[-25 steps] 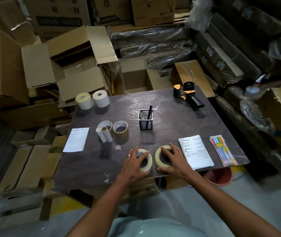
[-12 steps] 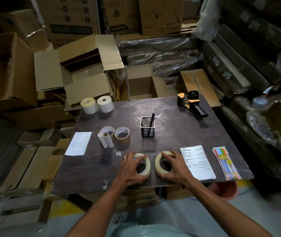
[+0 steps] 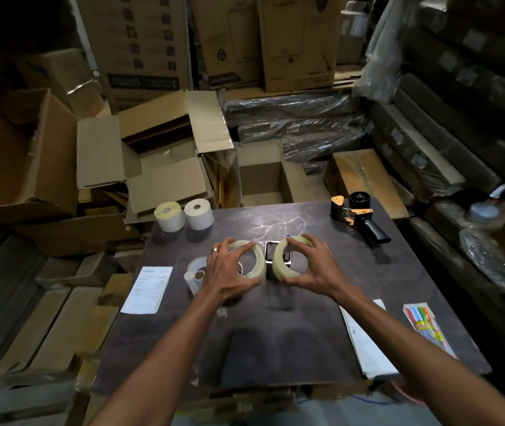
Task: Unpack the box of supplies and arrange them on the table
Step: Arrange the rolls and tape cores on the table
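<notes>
Both clear tape rolls, left and right, now lifted from near table edge to frame centre, left hand and right hand each curled around one; rearranging underway.

The left hand and right hand each hold one clear tape roll, the left roll just beside the right roll, over the middle of the dark wooden table. Between and behind the rolls stands a black mesh pen holder. Left of the left hand lie small white paper rolls, and further left a printed paper sheet. Behind that hand, at the far table edge, stand two white label rolls side by side. Behind and right of the right hand lies a black-and-orange tape dispenser. Nearer than that hand, to its right, lie a second printed sheet and, beyond it, a packet of coloured pens.
</notes>
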A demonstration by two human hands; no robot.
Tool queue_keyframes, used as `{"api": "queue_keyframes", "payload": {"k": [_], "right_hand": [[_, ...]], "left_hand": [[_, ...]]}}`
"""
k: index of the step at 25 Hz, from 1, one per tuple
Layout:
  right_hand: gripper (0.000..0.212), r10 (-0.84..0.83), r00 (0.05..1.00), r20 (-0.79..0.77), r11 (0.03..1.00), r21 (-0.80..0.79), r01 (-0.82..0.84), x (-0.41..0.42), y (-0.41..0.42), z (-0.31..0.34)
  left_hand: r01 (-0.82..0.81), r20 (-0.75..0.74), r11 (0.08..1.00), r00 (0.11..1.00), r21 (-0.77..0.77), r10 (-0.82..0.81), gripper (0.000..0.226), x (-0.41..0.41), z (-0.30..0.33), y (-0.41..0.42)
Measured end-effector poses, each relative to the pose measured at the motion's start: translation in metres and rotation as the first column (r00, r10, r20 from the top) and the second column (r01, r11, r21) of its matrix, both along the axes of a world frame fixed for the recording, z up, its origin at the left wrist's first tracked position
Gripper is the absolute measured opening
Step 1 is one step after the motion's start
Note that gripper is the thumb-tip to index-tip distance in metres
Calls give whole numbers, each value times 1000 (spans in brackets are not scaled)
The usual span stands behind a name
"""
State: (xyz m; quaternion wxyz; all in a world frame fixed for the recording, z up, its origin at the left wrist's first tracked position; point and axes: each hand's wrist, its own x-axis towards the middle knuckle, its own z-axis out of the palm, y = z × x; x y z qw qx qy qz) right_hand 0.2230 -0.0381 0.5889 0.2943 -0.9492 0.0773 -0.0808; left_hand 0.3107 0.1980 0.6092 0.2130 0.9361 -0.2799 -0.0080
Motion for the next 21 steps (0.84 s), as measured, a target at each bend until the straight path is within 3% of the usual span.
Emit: {"api": "queue_keyframes", "payload": {"k": [8, 12, 21], "right_hand": [[84, -2, 1000, 3, 1000, 11, 2, 115, -12, 29], [91, -43, 998, -35, 999, 26, 44, 164, -24, 20], [99, 39, 976, -213, 999, 30, -33, 264, -68, -30]], "left_hand": [[-11, -38, 999, 999, -40, 10, 79, 123, 0, -23], [-38, -105, 999, 994, -20, 36, 80, 170, -15, -37], [-120, -236, 992, 963, 44, 127, 77, 252, -60, -74]]}}
